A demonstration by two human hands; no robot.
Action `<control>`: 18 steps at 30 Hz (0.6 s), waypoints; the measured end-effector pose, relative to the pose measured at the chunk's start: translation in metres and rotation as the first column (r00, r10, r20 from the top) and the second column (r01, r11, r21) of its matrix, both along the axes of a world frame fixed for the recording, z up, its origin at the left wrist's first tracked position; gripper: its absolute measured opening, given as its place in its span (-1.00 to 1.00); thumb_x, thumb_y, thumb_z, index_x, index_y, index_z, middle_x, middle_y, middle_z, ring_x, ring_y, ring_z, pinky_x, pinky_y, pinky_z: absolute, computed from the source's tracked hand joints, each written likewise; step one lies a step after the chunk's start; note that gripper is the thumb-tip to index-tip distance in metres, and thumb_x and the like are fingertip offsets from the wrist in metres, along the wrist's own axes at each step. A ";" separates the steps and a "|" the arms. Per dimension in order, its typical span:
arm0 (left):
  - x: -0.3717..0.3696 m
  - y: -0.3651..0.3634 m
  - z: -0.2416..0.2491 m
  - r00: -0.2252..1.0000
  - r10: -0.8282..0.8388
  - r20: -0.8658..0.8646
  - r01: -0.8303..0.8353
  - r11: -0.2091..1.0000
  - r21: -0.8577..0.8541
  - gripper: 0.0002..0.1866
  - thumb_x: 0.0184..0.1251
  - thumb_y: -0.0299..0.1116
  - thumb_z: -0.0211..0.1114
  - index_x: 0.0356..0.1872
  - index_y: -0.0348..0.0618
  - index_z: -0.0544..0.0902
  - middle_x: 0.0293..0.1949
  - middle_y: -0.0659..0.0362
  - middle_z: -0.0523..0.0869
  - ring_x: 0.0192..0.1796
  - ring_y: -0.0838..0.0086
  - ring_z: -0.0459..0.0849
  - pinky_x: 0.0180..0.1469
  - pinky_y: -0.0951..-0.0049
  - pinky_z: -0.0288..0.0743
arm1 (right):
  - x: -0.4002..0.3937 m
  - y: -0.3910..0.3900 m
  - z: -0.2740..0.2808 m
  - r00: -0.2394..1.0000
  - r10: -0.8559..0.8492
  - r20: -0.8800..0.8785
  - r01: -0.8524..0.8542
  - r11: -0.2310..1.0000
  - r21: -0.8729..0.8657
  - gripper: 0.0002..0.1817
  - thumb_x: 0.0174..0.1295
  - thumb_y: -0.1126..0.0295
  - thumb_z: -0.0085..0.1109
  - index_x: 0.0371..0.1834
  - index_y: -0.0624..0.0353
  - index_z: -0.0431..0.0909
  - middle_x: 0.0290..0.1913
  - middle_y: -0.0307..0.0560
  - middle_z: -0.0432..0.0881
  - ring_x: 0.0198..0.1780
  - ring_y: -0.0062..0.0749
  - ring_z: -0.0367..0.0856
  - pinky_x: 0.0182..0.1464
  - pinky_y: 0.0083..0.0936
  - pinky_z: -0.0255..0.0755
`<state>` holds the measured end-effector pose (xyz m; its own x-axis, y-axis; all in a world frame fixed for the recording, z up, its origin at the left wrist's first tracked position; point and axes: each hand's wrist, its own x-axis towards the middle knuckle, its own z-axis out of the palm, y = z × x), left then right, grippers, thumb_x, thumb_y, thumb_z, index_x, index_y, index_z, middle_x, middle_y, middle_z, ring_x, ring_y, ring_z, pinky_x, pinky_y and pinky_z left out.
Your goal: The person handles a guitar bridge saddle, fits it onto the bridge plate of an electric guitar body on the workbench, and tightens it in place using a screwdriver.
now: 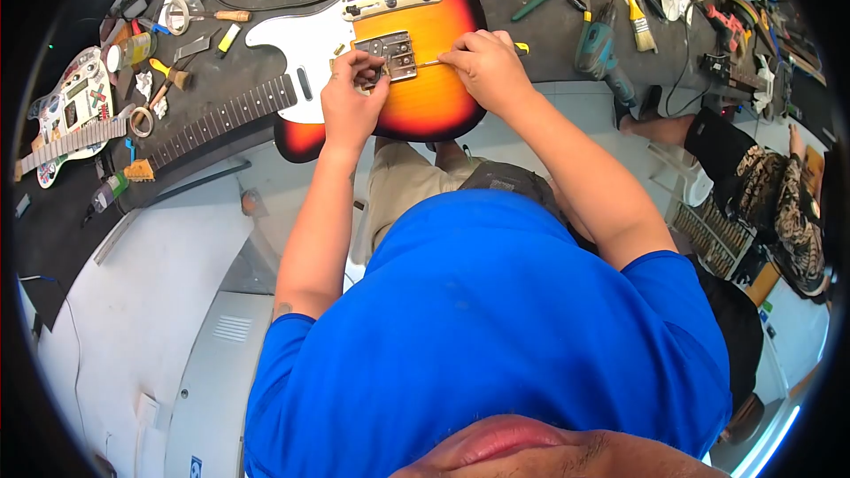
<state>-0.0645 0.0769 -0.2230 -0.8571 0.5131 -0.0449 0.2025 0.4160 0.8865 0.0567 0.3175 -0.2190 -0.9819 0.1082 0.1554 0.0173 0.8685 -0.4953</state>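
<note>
A sunburst electric guitar [434, 111] with a white pickguard [305, 44] lies flat on the dark bench. Its metal bridge [400, 42] sits mid-body, and a control plate [394, 2] with two knobs is above it. My left hand [354, 102] is over the bridge's left side, fingers curled and pinched; what they hold, if anything, is too small to name. My right hand [487, 71] is closed on a thin metal tool [431, 63], whose tip points left at the bridge's edge.
A second guitar [80, 115] with stickers lies at the far left. Tape rolls, brushes and a yellow-handled chisel surround the neck. At the right are a teal power drill [598, 44], green pliers [537, 3] and a paintbrush [637, 18]. Another person [753, 159] is at the far right.
</note>
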 end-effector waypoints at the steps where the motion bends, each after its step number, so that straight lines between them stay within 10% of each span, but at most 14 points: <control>1: -0.001 0.000 -0.001 1.000 -0.006 0.000 0.006 1.000 0.002 -0.49 0.27 -0.57 0.60 0.19 -0.21 0.57 -0.02 0.12 0.93 -0.13 0.40 0.85 0.04 0.38 0.76 | 0.000 0.000 -0.001 1.000 -0.002 0.002 0.002 1.000 -0.003 -0.76 0.32 0.45 0.33 -0.09 -0.08 0.94 -0.15 -0.29 0.80 -0.01 -0.29 0.75 0.15 -0.19 0.45; 18: -0.010 0.016 0.028 0.982 -0.170 -0.081 0.139 0.944 -0.298 -0.54 0.31 -0.51 0.52 0.21 -0.18 0.59 -0.01 0.09 0.95 -0.07 0.24 0.92 0.06 0.25 0.80 | 0.000 -0.004 -0.005 1.000 -0.016 0.003 0.016 1.000 -0.008 -0.75 0.32 0.44 0.30 -0.09 -0.07 0.94 -0.16 -0.29 0.79 -0.01 -0.28 0.74 0.16 -0.21 0.44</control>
